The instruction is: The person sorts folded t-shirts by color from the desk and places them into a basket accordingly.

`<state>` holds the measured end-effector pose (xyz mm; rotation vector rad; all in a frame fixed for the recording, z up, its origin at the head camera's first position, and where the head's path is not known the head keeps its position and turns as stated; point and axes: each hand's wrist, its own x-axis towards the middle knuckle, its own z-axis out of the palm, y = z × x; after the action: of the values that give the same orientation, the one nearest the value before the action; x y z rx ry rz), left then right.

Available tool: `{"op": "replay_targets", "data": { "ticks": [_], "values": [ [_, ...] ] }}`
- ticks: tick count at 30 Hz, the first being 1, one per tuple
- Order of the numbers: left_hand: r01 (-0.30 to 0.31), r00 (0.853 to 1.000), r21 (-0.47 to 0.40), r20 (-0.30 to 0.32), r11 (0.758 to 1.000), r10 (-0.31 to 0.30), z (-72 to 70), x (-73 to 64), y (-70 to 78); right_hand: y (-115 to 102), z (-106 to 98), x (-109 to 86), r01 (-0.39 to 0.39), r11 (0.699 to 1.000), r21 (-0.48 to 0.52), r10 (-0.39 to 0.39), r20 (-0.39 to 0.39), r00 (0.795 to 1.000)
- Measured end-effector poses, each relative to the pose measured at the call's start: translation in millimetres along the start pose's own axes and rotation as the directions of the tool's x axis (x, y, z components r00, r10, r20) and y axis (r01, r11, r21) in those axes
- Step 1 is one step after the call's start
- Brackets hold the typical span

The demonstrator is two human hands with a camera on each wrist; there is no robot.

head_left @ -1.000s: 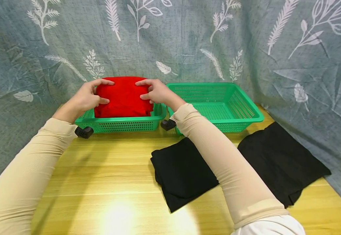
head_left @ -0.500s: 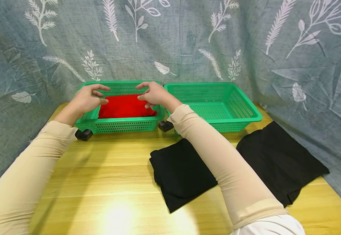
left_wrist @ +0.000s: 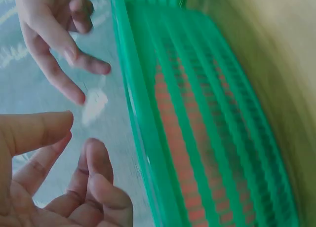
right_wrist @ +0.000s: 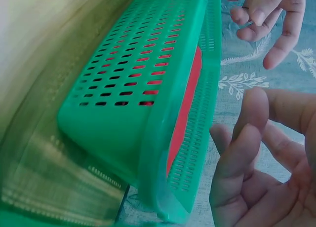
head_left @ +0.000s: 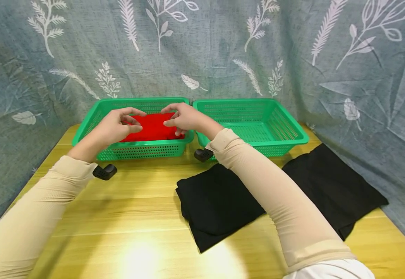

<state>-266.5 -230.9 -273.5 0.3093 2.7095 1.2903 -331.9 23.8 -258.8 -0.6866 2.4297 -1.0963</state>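
Red cloth [head_left: 152, 126] sits inside the green basket [head_left: 143, 143] on your left.
Your left hand [head_left: 115, 124] and right hand [head_left: 186, 117] hang above it, empty, fingers loosely bent, not touching the cloth. It should handle soft, light and floppy, hard to damage; best held at both side edges, supported against sagging.

Wooden table [head_left: 119, 217] | left green basket [head_left: 146, 150] | right green basket [head_left: 247, 131] | middle black cloth [head_left: 218, 209] | right black cloth [head_left: 335, 188]
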Motion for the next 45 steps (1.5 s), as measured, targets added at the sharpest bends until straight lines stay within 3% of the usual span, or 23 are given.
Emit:
{"op": "replay_targets", "data": {
  "ticks": [9, 14, 19, 24, 27, 29, 33, 39, 45],
  "values": [
    [-0.076, 0.986, -0.111, 0.141, 0.991, 0.091, 44.3, -36.4, 33.4, 13, -16, -46.8, 0.045, 0.995, -0.089, -0.042, 0.031, 0.999],
    [-0.086, 0.963, -0.161, 0.241, 0.983, 0.123, 75.3, -56.8, 40.6, 25, -11, -84.2, 0.091, 0.987, -0.129, -0.083, 0.068, 0.994],
    [-0.122, 0.932, -0.177, 0.318, 0.977, 0.174, 103.0, -74.5, 38.5, 36, -8, -120.2, 0.146, 0.979, -0.140, -0.126, 0.148, 0.981],
    [-0.103, 0.887, -0.196, 0.425, 0.975, 0.179, 126.7, -86.5, 35.7, 56, -18, -161.4, 0.086, 0.974, -0.210, -0.028, 0.265, 0.964],
    [-0.074, 0.860, -0.201, 0.483, 0.977, 0.165, 137.1, -90.9, 33.6, 72, -23, -185.0, -0.002, 0.957, -0.291, 0.087, 0.280, 0.956],
    [-0.055, 0.850, -0.206, 0.504, 0.977, 0.154, 142.0, -93.1, 31.9, 84, -25, -197.7, -0.060, 0.941, -0.333, 0.158, 0.274, 0.949],
    [-0.041, 0.836, -0.211, 0.528, 0.977, 0.149, 148.6, -94.3, 29.0, 104, -30, -216.1, -0.133, 0.923, -0.361, 0.237, 0.260, 0.936],
    [-0.021, 0.818, -0.223, 0.557, 0.975, 0.145, 157.1, -93.9, 24.2, 118, -35, -225.0, -0.169, 0.902, -0.396, 0.268, 0.211, 0.940],
    [-0.007, 0.819, -0.219, 0.559, 0.976, 0.131, 164.6, -91.7, 23.3, 126, -40, -226.2, -0.184, 0.876, -0.446, 0.293, 0.188, 0.937]
  ]
}}
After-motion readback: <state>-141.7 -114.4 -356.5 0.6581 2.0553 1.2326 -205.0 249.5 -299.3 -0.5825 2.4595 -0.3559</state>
